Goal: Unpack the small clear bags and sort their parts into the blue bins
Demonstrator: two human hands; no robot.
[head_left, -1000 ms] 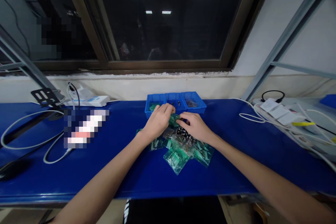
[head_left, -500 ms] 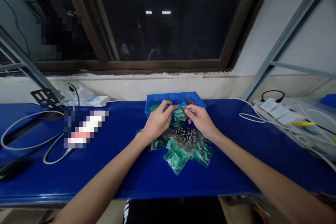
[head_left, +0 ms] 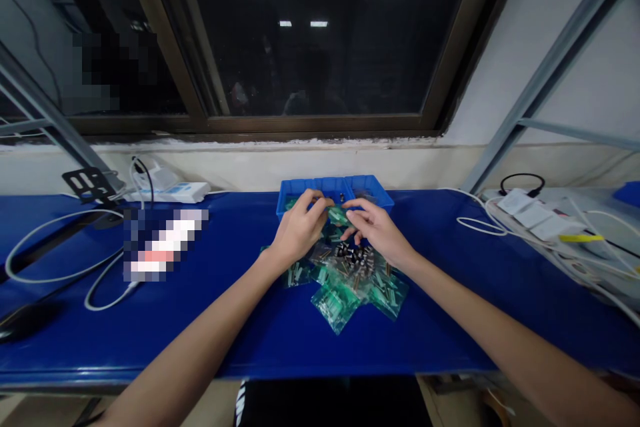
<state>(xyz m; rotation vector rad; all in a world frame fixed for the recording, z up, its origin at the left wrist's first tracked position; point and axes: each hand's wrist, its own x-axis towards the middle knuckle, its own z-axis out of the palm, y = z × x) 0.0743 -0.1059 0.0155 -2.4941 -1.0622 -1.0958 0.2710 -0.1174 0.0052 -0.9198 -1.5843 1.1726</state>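
A small clear green plastic bag (head_left: 339, 215) is held up between my two hands, above a heap of parts. My left hand (head_left: 301, 227) pinches its left side, fingers bent over and partly hiding it. Thumb and forefinger of my right hand (head_left: 379, 232) are at its right edge, the other fingers loosely curled below. Under the hands lie several more green bags (head_left: 336, 305) with pale strips inside, and a pile of small dark and metallic cylindrical parts (head_left: 356, 260). Directly behind the hands stands a blue divided bin (head_left: 369, 184) with small parts inside.
The blue tabletop (head_left: 200, 320) runs along a wall under a dark window (head_left: 320, 73). To the left are white cables, a power strip (head_left: 193, 192) and a black bracket (head_left: 90, 185). White adapters (head_left: 543, 213) and cables lie at the right, beside a metal frame post (head_left: 535, 90).
The bag between my hands has turned and looks flatter. My right fingers have spread a little and shifted along its edge. The heap below has stayed put.
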